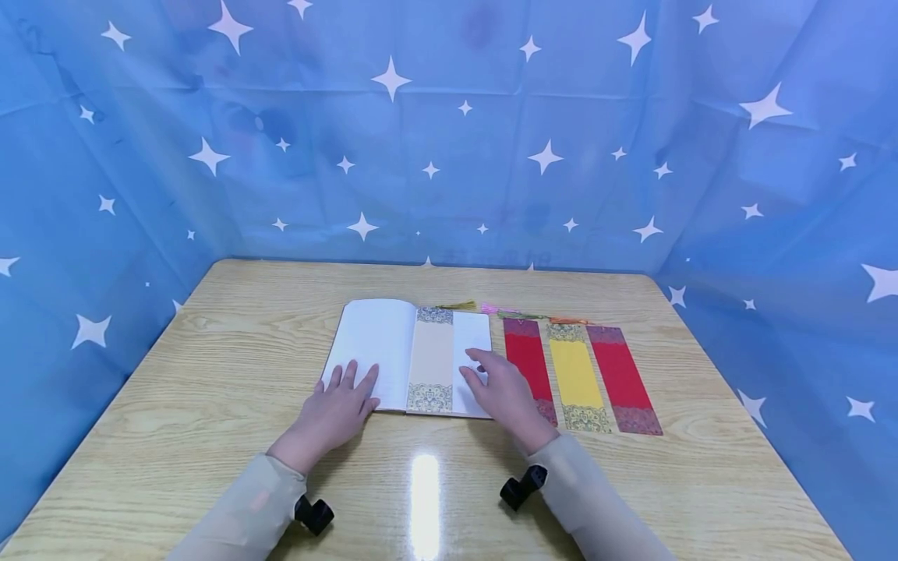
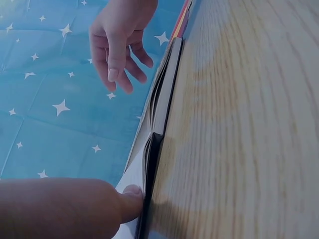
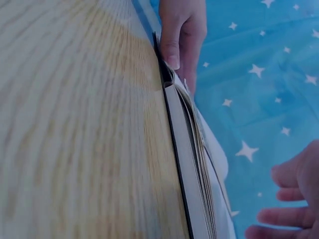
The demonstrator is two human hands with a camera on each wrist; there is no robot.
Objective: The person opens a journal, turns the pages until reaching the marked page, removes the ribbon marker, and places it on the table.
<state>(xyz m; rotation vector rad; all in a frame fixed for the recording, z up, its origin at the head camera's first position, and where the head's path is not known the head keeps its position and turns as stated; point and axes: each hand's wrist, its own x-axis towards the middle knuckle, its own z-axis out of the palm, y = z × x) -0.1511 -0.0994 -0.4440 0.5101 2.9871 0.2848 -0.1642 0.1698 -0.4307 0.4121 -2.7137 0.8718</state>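
An open notebook (image 1: 374, 335) with blank white pages lies on the wooden table. Along its inner fold, on the right page, sits a beige bookmark (image 1: 431, 351) with patterned ends. My left hand (image 1: 341, 409) rests on the lower part of the left page, fingers spread. In the left wrist view its thumb (image 2: 130, 201) presses near the page edge. Above the right page hovers my right hand (image 1: 501, 389), apart from the paper, fingers loosely bent and holding nothing. The right wrist view shows those fingers (image 3: 284, 216) beside the notebook's page edges (image 3: 192, 149).
Right of the notebook lie a red bookmark (image 1: 525, 358), a yellow bookmark (image 1: 577, 374) and another red bookmark (image 1: 624, 378), side by side. Tassels (image 1: 521, 315) trail at their top ends. A blue star-patterned curtain (image 1: 449, 195) borders the wooden table (image 1: 245, 358).
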